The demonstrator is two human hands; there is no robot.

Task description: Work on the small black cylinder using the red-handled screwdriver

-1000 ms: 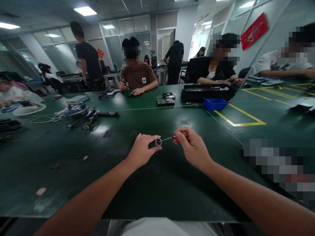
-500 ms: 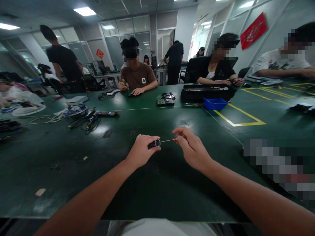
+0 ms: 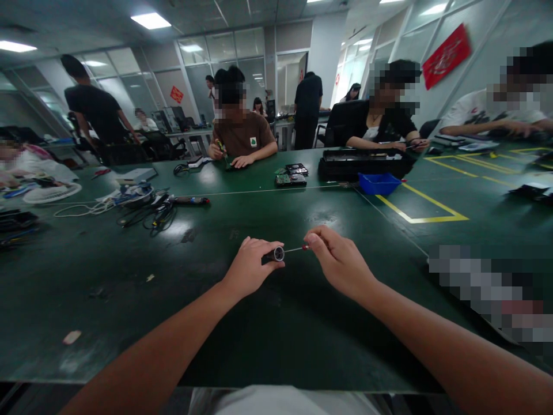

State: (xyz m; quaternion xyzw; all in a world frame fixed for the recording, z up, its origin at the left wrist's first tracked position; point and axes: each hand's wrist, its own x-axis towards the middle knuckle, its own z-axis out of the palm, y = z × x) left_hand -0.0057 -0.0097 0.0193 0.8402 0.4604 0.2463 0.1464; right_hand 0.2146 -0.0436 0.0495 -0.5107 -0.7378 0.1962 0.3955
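Note:
Above the green table (image 3: 242, 340), my left hand (image 3: 247, 270) is closed round a dark cylindrical part (image 3: 279, 254), its round open end facing right and toward me. My right hand (image 3: 339, 259) grips a screwdriver (image 3: 305, 248) by its red handle, most of which the fingers cover. The thin metal shaft points left, and its tip meets the rim of the cylinder. Whether the tip sits in a screw is too small to tell.
Bundled cables (image 3: 158, 213) lie left of centre. Circuit boards and drives (image 3: 291, 176), a blue tray (image 3: 379, 183) and a long black housing (image 3: 365, 164) lie across the table. Co-workers sit along the far side. A blurred-out item (image 3: 479, 282) is at right.
The fingers of my right hand have curled further over the screwdriver handle, hiding more of it. My left hand and the cylinder have barely shifted. A standing person at the back left has moved slightly left.

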